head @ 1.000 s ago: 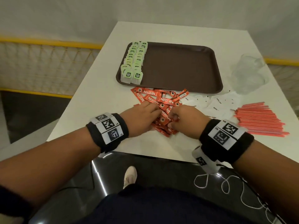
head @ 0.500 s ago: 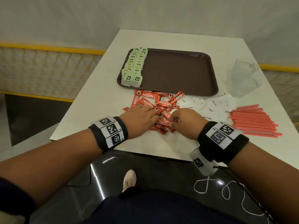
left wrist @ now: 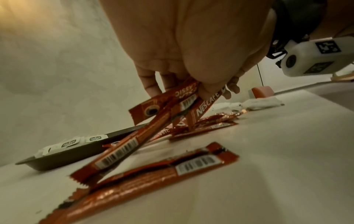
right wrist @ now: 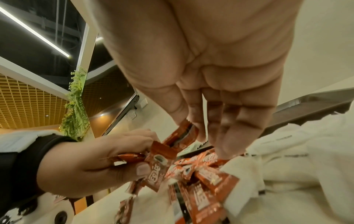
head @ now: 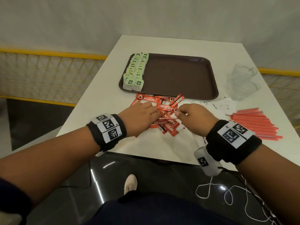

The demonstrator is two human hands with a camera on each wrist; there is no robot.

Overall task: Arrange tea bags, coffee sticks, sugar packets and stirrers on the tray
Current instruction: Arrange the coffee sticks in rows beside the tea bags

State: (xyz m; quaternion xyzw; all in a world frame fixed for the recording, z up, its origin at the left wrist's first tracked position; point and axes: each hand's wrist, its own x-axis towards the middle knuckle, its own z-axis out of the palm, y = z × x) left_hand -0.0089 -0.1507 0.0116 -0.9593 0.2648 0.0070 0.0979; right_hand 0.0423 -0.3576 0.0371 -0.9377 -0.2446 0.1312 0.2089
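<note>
Red coffee sticks (head: 164, 108) lie in a loose pile on the white table, just in front of the brown tray (head: 178, 75). My left hand (head: 154, 114) grips a small bunch of coffee sticks (left wrist: 153, 124), their far ends hanging down to the table. My right hand (head: 178, 113) pinches one coffee stick (right wrist: 182, 133) between thumb and forefinger, close beside the left hand (right wrist: 134, 160). Green-tagged tea bags (head: 136, 70) fill two rows along the tray's left side. White sugar packets (head: 222, 108) and red stirrers (head: 254, 124) lie on the table to the right.
Clear plastic cups (head: 241, 83) stand at the right of the tray. The tray's middle and right parts are bare. More coffee sticks (left wrist: 153, 181) lie near the table's front edge. A yellow mesh railing (head: 48, 73) runs behind the table on the left.
Both hands have lifted slightly off the pile. The left now holds gathered sticks and the right has raised one stick toward them.
</note>
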